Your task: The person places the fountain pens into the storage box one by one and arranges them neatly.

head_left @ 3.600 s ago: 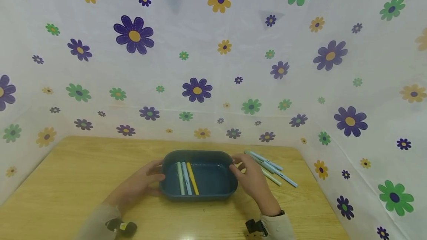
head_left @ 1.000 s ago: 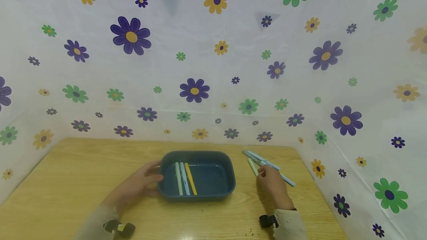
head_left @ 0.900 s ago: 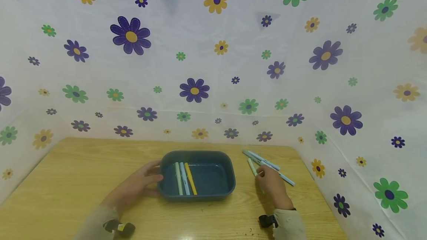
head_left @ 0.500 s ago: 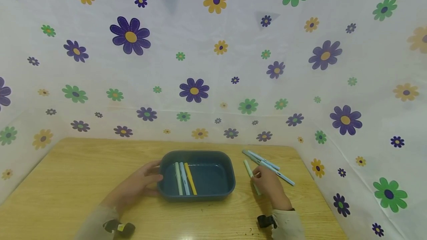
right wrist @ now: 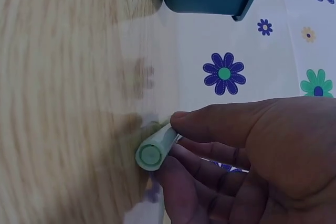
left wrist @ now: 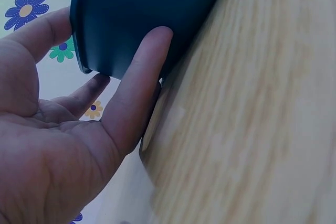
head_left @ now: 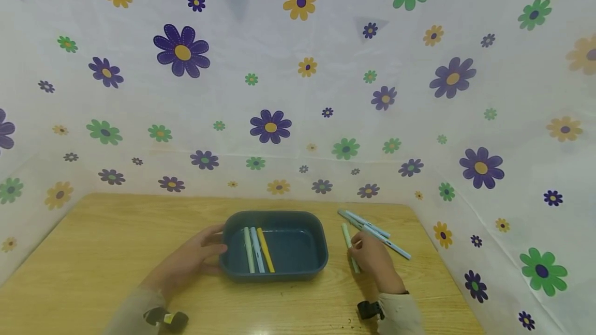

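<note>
While our left hand [head_left: 199, 252] touched box [head_left: 298, 252], fingers spread, right hand [head_left: 375, 257] pinched green pen [head_left: 347, 237] right of it (axis roughly forward).

Reads as a small screened-off tabletop booth, of the recording-station sort. Closed in at left, far and right by white sheeting [head_left: 288, 92], creased in places, printed with purple, yellow and green flowers [head_left: 271, 127]. Furnished with a wood-grain table [head_left: 125, 242], bordered at far and right by the sheeting. Equipped with black wrist-worn cameras [head_left: 368, 309] at the near side, strapped beside pale sleeves [head_left: 399, 315]. Cannot tell whether inside a home, office or lab.
</note>
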`<action>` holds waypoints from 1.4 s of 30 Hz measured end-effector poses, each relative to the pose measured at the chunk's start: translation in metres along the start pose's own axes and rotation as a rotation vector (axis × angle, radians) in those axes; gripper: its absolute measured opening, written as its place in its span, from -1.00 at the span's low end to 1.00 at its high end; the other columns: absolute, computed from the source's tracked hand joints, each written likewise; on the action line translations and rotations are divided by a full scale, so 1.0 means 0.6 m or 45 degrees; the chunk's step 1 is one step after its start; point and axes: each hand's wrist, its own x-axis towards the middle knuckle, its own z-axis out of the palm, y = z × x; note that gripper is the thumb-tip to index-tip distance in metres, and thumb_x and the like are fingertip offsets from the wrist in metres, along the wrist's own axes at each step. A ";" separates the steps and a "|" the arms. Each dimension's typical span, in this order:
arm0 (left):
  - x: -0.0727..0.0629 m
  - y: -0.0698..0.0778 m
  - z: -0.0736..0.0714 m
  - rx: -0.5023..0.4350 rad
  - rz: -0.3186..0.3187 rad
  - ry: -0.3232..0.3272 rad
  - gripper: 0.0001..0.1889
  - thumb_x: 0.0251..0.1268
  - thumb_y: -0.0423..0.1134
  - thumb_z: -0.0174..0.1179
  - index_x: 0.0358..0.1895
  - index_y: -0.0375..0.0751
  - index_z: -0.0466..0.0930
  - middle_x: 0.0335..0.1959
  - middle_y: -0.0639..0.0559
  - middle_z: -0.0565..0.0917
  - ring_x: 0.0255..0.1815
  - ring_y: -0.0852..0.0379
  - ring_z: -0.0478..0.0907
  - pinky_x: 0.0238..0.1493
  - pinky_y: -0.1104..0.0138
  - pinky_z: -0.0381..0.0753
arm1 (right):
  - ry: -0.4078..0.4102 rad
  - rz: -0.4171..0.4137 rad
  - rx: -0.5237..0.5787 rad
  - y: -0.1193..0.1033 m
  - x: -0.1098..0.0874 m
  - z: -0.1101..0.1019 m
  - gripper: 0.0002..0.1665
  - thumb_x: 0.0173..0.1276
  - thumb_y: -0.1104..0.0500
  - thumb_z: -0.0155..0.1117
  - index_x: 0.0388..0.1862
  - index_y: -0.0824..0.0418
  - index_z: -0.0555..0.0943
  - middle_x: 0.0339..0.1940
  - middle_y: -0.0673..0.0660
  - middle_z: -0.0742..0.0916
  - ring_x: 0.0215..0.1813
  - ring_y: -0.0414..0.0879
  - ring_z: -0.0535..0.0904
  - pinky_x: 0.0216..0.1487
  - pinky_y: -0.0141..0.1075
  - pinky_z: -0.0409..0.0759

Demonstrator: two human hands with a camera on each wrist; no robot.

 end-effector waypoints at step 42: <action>-0.006 0.006 0.004 -0.022 -0.019 -0.005 -0.23 0.50 -0.15 0.23 0.65 -0.09 0.06 0.61 -0.38 0.11 0.37 -0.32 0.49 0.19 -0.07 0.71 | -0.107 0.060 0.373 -0.005 0.010 0.008 -0.54 0.47 0.32 0.23 0.32 0.36 0.49 -0.19 0.20 0.68 -0.39 -0.03 0.62 -0.46 -0.17 0.70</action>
